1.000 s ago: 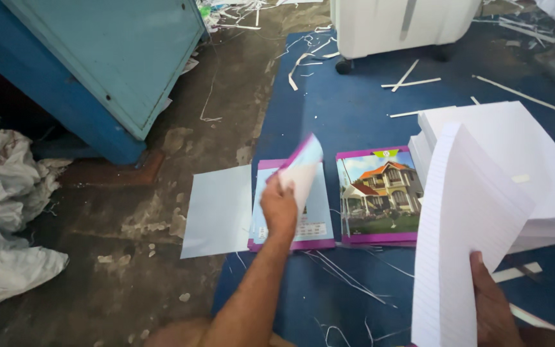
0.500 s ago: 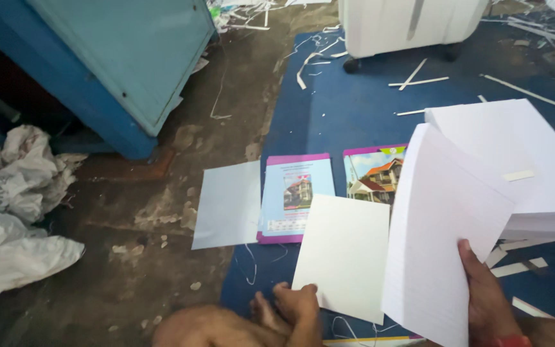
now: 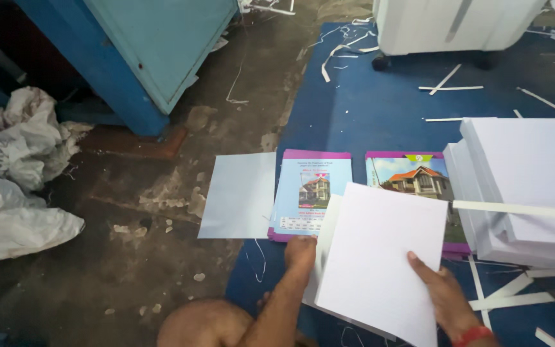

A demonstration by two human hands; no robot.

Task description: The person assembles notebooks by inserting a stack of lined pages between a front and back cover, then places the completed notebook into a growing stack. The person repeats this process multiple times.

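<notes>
Soft, even daylight lit the scene, with no hard shadows. The paper stack [image 3: 521, 186] right of the right hand [image 3: 448, 299] was nearly blown out white. Corners beyond the left hand [image 3: 300, 252] fell dim, edges slightly bowed.

Top left, a blue metal cabinet [image 3: 155, 51] with a paler door, standing on stained concrete floor [image 3: 130, 270]. Down the left edge, crumpled white sacks [image 3: 14, 173], heaped and creased. Spread across the right, a blue mat [image 3: 380, 115] littered with thin white paper strips [image 3: 451, 87]. At the top, a white wheeled machine [image 3: 451, 26], one dark caster showing at its near corner. On the mat's near edge, a pale blue sheet [image 3: 239, 196] lying flat, half on concrete. Just beside it, two purple-edged covers, one with a small house picture [image 3: 313, 193], the other with a larger orange-roofed house [image 3: 412, 177]. Far right, a tall stack of white paper [image 3: 528, 180], touching the second cover.
</notes>
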